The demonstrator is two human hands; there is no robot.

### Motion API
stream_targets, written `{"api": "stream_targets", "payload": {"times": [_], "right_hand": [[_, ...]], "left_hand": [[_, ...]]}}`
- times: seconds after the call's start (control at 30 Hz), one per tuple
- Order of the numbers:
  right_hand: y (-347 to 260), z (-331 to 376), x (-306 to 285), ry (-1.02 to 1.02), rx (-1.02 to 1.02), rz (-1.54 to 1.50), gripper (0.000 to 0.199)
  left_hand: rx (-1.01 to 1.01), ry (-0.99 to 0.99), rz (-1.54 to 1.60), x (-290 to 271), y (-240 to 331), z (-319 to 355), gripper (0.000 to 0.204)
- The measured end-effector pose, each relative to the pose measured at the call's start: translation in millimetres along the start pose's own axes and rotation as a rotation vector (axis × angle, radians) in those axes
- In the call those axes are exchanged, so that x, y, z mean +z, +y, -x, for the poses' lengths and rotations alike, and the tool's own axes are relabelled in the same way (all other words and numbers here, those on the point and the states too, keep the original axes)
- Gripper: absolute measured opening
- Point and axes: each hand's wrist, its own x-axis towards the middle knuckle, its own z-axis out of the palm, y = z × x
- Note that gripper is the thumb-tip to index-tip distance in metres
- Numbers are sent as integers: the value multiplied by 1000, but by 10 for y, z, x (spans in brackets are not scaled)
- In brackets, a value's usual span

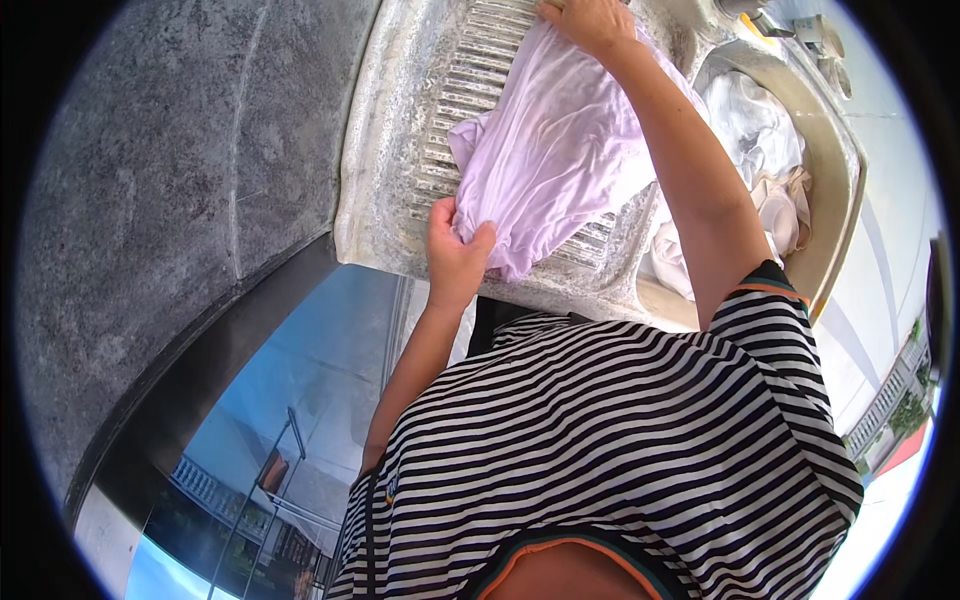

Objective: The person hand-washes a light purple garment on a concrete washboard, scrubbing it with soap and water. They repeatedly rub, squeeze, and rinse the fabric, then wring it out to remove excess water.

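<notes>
A lilac garment (570, 140) lies spread and wrinkled over the ridged washboard (465, 80) of a worn, pale stone sink. At its near left end, my left hand (458, 255) pinches the fabric between thumb and fingers. My right hand (595, 22) grips the far end, close to the picture's upper edge, where some fingers are cut off from view. Part of the garment is hidden behind my right forearm. I cannot make out what kind of garment it is.
On the right, a deep basin (835, 200) holds white and beige laundry (750, 120). A tap (745, 8) and small containers (825, 45) stand at its far rim. A dark grey stone counter (170, 150) borders the washboard's left side. A metal rack (290, 500) is at lower left.
</notes>
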Motion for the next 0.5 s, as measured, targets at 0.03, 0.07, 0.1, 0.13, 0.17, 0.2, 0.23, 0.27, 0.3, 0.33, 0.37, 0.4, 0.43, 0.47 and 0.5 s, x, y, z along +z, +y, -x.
{"api": "stream_targets", "payload": {"times": [0.03,0.07,0.1,0.13,0.17,0.2,0.23,0.27,0.3,0.33,0.37,0.4,0.43,0.47,0.5], "right_hand": [[-176,130,-35,-59,64,-41,47],[-334,255,-67,-118,122,-82,43],[-241,351,-277,-84,-117,86,50],[-636,757,-232,32,-205,87,41],[-922,1173,-151,44,-388,68,40],[-1114,1496,-70,95,-502,-125,35],[-1064,1558,29,158,-697,62,40],[-996,1411,124,123,-552,61,40],[-870,1093,190,89,-416,69,40],[-674,669,205,292,-426,99,38],[-346,252,297,73,-253,19,35],[-467,59,50,119,-46,115,35],[-320,-110,172,265,-197,132,31],[-216,-50,397,226,-225,95,29],[-477,214,419,159,-273,45,28]], "left_hand": [[34,123,47,10,59,79,70],[72,251,94,4,118,135,69],[330,328,-55,347,110,-23,70],[523,437,-354,257,142,21,70],[694,523,-666,175,163,102,71],[906,553,-779,118,211,88,65],[878,358,-817,71,206,82,61],[842,165,-849,29,188,80,58],[806,-21,-867,31,174,66,55],[838,-15,-945,102,251,62,37],[837,-27,-921,116,206,74,33],[845,-4,-899,111,148,19,29],[850,6,-877,117,165,-5,25],[926,45,-839,127,208,-43,19],[881,11,-808,89,145,65,18]]}}
